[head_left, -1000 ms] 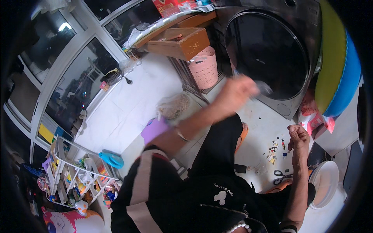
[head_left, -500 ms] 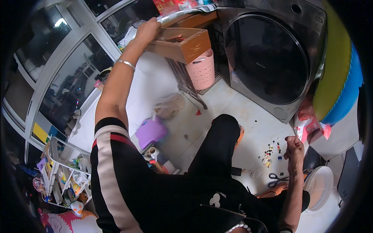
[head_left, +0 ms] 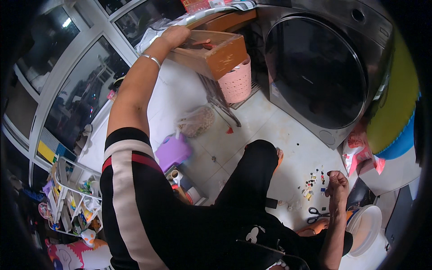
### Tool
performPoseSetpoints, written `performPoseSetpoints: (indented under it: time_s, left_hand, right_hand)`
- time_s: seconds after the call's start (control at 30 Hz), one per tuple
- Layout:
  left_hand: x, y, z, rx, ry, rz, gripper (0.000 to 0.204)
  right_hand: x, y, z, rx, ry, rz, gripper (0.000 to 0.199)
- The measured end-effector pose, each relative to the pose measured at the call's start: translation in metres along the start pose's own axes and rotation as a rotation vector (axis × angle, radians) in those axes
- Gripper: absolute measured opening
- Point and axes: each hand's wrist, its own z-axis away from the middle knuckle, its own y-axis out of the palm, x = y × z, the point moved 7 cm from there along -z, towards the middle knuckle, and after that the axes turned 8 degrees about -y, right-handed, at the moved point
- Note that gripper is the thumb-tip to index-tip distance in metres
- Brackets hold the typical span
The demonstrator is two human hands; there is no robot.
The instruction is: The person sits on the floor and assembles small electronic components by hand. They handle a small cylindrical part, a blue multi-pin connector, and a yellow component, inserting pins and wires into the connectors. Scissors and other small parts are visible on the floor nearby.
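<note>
my left arm (head_left: pixel 130 117) reaches far forward and up, only slightly bent at the elbow, the forearm bare. at its end sits my left grip (head_left: pixel 176 36), its back turned upward, the fingertips out of my sight. my right forearm (head_left: pixel 335 231) rises from below to my right grip (head_left: pixel 337 185), fingers curled in, thumb drawn close.

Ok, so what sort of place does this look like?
Probably an enclosed balcony or laundry area at home: there's a metallic grey, round-doored front-loading washer or dryer, tall white-framed glass panes, and a white metal-framed rack crammed with colourful odds and ends.
</note>
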Motion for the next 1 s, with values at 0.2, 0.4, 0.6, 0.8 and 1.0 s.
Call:
performPoseSetpoints:
  time_s: [0.2, 0.4, 0.6, 0.8, 1.0]
  left_hand:
    - [-0.008, 0.001, 0.000, 0.043, 0.166, 0.018, 0.013]
    - [-0.004, -0.014, 0.009, 0.203, 0.157, 0.017, 0.016]
    - [-0.002, -0.009, -0.005, 0.006, 0.112, 0.043, 0.016]
    - [-0.010, 0.006, -0.009, 0.004, 0.187, -0.045, 0.014]
    - [0.000, 0.025, -0.013, 0.152, 0.240, 0.250, 0.010]
  right_hand:
    - [-0.001, 0.006, -0.005, 0.009, 0.030, -0.029, 0.021]
    - [-0.005, 0.009, -0.014, 0.014, 0.039, -0.030, 0.020]
    - [-0.005, 0.018, -0.020, 0.045, 0.040, -0.027, 0.019]
    - [-0.008, 0.015, -0.019, 0.035, 0.043, -0.010, 0.018]
    - [-0.010, 0.014, -0.021, 0.018, 0.075, 0.003, 0.020]
